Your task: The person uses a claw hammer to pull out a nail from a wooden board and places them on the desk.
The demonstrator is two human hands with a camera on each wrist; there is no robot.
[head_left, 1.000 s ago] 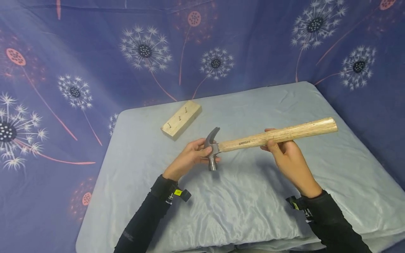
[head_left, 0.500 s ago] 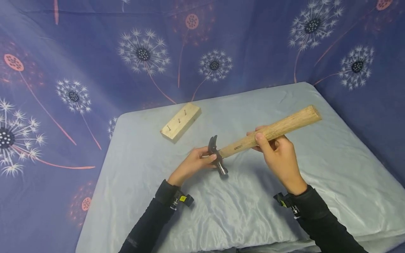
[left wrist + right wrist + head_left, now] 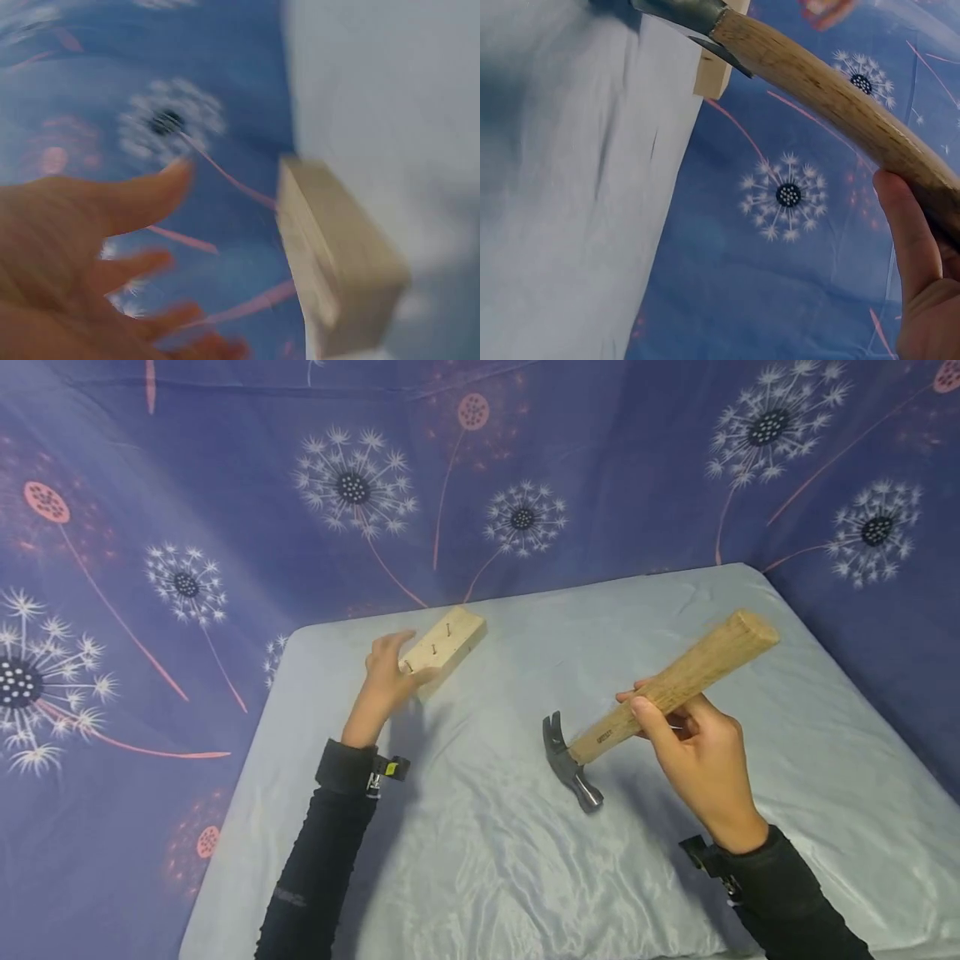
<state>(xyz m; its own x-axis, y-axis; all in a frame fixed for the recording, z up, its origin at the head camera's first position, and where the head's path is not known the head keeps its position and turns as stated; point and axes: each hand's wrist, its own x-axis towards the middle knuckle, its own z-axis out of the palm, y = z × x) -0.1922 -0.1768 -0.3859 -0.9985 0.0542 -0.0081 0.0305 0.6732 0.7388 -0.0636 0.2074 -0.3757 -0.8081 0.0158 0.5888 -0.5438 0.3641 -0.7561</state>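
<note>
My right hand [image 3: 705,756] grips the wooden handle of a claw hammer [image 3: 678,681] partway along, thumb on top. The hammer's steel head points down to the left over the bed-like surface, its handle end raised to the right. In the right wrist view the handle [image 3: 817,75] runs up to the metal head at the top edge. My left hand [image 3: 386,685] holds nothing, its fingers spread at the near end of a pale wood block [image 3: 453,639]. Several nails stand up from the block's top face. The left wrist view shows the spread fingers apart from the block [image 3: 345,247], blurred.
A light blue satin cloth [image 3: 487,827] covers the padded surface under everything. Behind it and at both sides hangs a blue-purple curtain [image 3: 615,468] printed with dandelions. The block lies near the back left edge, close to the curtain.
My left hand has let go of the hammer head and moved up and left to the block. The right hand keeps the hammer, now tilted more steeply with its head lower.
</note>
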